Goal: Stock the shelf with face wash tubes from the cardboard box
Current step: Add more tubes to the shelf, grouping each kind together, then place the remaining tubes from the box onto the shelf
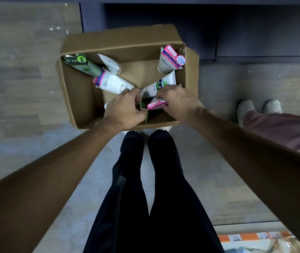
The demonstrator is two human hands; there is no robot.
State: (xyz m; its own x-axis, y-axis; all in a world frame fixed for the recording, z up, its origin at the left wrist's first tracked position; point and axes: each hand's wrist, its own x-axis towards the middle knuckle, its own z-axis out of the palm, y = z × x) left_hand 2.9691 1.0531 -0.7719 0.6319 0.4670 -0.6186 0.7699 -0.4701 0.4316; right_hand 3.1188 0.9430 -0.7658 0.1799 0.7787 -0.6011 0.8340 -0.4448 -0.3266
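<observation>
Two hands [127, 108] [177, 101] grasp tubes [155, 105] in one box [76, 99].

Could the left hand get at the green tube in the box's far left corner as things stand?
Probably yes. The green tube lies on top, uncovered, in the open cardboard box. But the left hand already grips something green near the front, so it would likely need to let go first.

A wood-grain floor [17, 79] fills the frame. An open cardboard box [76, 92] sits on it at upper centre, with a second person's pale shoes [246, 108] standing at right.
</observation>
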